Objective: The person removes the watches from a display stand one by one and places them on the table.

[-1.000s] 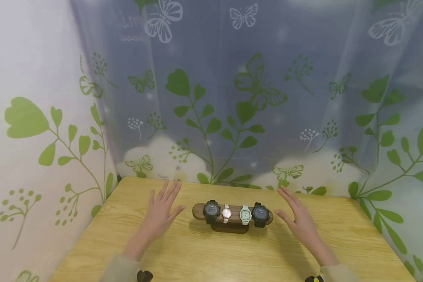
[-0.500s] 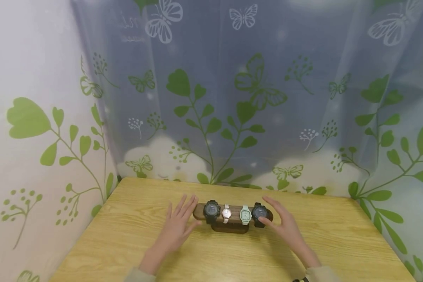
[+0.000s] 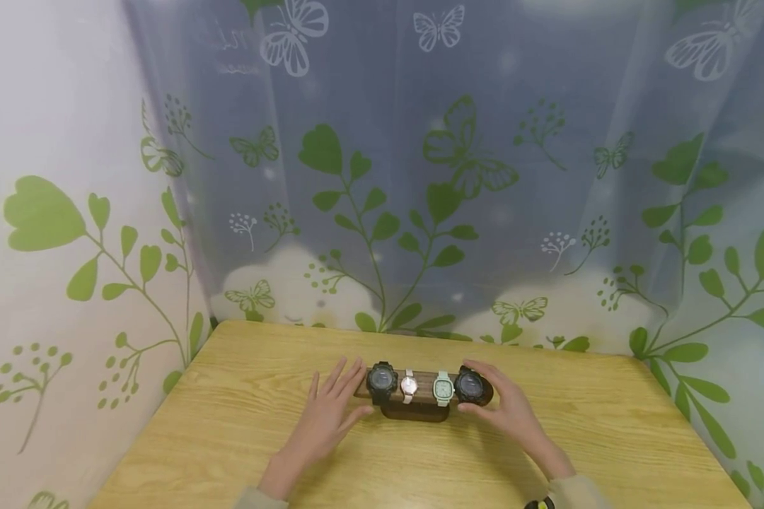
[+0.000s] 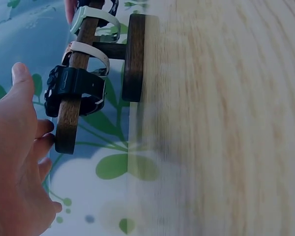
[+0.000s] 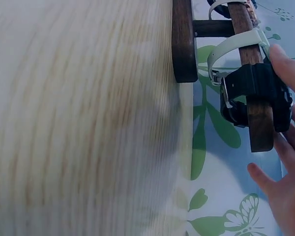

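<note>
Evenly, both forearms lean inward from pale sleeves (image 3: 579,493) over the table (image 3: 382,466), the left hand (image 3: 321,418) angled toward one end of the wooden watch stand (image 3: 426,387) and the right hand (image 3: 512,416) toward the other. The watch stand sits nearer the table's far edge than the bottom of the head view, well in from the left and right edges. From above, all four dials show: the left black watch (image 3: 382,379), the white-strapped watch (image 3: 409,386), the square mint watch (image 3: 443,389) and the right black watch (image 3: 469,385). The wrist views give what the head view hides: straps looped round the bar, a metal buckle (image 5: 216,77) on the mint strap, and a short stem (image 4: 110,50) joining the bar to its base block (image 4: 135,59). The left hand is spread, thumb well away from the fingers, its fingertips right at the bar's end, though contact is hard to tell. The right hand's thumb and forefinger curve round the right black watch, thumb on the near side and forefinger on the far side; how firmly they press cannot be told.
</note>
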The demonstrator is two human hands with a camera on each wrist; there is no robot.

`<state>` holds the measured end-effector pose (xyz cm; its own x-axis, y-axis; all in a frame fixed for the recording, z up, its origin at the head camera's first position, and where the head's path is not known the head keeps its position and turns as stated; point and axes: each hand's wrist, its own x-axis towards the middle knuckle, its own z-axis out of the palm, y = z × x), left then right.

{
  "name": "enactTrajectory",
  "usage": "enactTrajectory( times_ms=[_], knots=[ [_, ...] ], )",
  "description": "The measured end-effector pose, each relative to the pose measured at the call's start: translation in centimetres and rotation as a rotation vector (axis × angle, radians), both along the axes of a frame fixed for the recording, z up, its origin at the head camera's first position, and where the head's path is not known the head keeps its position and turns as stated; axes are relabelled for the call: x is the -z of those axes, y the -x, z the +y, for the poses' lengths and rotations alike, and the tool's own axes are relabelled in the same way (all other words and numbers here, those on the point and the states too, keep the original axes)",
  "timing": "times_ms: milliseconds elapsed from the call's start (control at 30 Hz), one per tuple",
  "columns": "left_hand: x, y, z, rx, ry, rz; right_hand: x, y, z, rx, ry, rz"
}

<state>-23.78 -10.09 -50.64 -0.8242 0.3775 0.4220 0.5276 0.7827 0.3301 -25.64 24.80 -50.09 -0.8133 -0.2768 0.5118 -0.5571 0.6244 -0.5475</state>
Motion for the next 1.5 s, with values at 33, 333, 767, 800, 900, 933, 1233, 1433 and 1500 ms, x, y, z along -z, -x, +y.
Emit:
enactTrajectory(
  times_ms=[33,333,767,800,900,933,1233,1433,1500],
  knots=[
    [0.0,0.0,0.0,0.001,0.000,-0.001,0.0,0.0,0.0,-0.001,-0.008,0.001],
    [0.2,0.0,-0.1,-0.006,0.008,-0.026,0.2,0.2,0.1,0.005,-0.031,0.013],
    [0.3,0.2,-0.1,0.010,0.008,-0.023,0.0,0.2,0.5,0.026,-0.029,0.000],
    [0.3,0.2,-0.2,0.010,0.011,-0.027,0.0,0.2,0.5,0.028,-0.028,-0.003],
    [0.2,0.1,-0.2,0.010,0.018,-0.031,-0.2,0.0,0.8,0.034,-0.029,-0.014],
    [0.2,0.1,-0.2,0.009,0.022,-0.031,-0.2,0.0,1.0,0.039,-0.030,-0.019],
    [0.3,0.2,-0.2,0.012,0.037,-0.038,-0.6,-0.6,2.6,0.090,-0.038,-0.053],
    [0.0,0.2,-0.2,0.014,0.037,-0.050,-1.2,-1.4,3.9,0.150,-0.041,-0.072],
    [0.0,0.1,-0.2,0.013,0.036,-0.053,-1.2,-1.7,4.5,0.169,-0.045,-0.070]
  ],
)
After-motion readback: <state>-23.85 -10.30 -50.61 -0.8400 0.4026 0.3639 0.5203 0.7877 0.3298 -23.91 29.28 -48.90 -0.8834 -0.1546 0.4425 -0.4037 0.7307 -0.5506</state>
